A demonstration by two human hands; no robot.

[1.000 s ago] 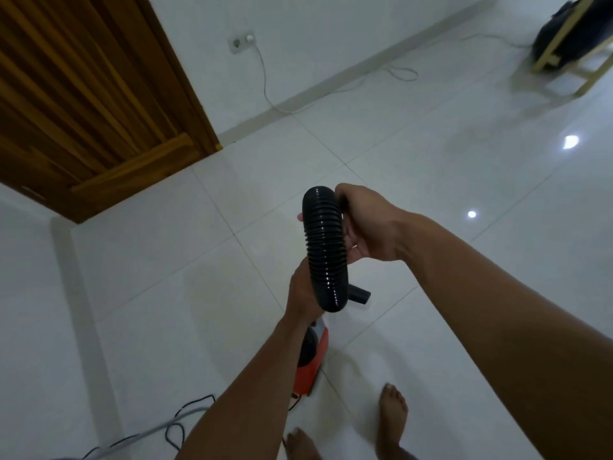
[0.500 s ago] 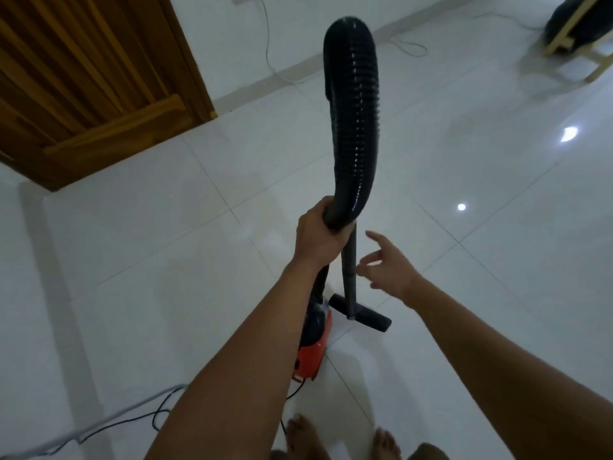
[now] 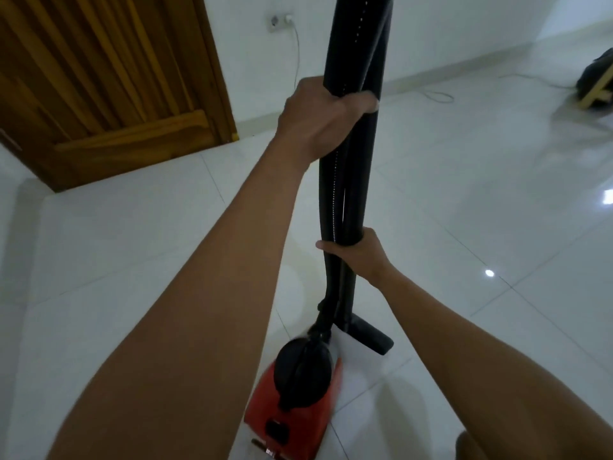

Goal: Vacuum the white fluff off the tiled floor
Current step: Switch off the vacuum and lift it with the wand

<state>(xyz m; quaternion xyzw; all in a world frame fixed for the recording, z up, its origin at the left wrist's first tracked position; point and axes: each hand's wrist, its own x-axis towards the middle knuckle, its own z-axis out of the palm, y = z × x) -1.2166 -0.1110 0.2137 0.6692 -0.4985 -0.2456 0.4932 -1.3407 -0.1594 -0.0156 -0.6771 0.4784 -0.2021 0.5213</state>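
A person stands over a red-and-black vacuum cleaner point(image 3: 298, 413) on a white tiled floor point(image 3: 132, 247), and we see both bare hands closed around its upright black tubing. The left hand point(image 3: 318, 121) grips high up, fingers wrapped round the ribbed hose point(image 3: 333, 200) and the rigid wand point(image 3: 360, 180) held side by side. The right hand point(image 3: 360, 252) clasps the same pair lower down. The hose runs down into the black top of the machine, which we find on the near part of the floor, well apart from the far wall. The wand's floor nozzle point(image 3: 370, 333) sits just beside the machine, low against the tiles. A wooden door point(image 3: 109, 68) fills the floor's far left corner. A wall socket point(image 3: 278, 21) holds a plug, and a thin cable point(image 3: 436, 94) loops along the floor's far edge.
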